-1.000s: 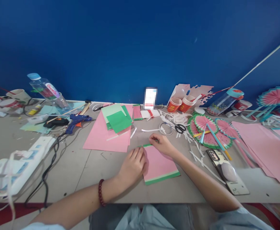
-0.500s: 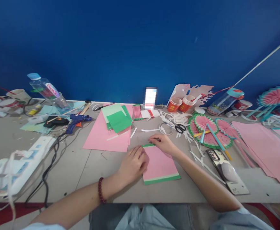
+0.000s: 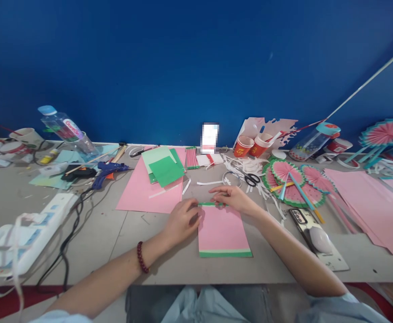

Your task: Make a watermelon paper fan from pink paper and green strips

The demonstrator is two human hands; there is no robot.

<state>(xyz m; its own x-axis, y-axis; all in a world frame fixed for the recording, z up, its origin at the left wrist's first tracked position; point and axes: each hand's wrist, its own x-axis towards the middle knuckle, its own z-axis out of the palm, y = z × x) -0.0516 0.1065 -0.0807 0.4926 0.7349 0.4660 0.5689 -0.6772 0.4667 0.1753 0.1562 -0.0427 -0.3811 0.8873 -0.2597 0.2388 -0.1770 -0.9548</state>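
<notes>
A pink paper sheet (image 3: 221, 229) with green bands along its near and far edges lies flat before me. My left hand (image 3: 183, 220) is at its upper left corner, fingers curled and the thumb near the left edge; the fingertips pinch the paper there. Over the far green strip is my right hand (image 3: 233, 199), its fingers stretched out and apart, touching the strip near its right end. Part of that strip is hidden under the fingers.
Left of the sheet are green papers (image 3: 165, 170) on large pink paper (image 3: 145, 197), a blue glue gun (image 3: 108, 172) and a power strip (image 3: 44, 233). Right are black scissors (image 3: 252, 180), white paper strips (image 3: 246, 166), watermelon fans (image 3: 287, 172) and a phone (image 3: 333, 258). Red cups (image 3: 243, 146) stand behind.
The sheet has turned slightly so its near edge runs level. My left hand has slid up toward its far corner, and my right fingers have spread out from a closer grip.
</notes>
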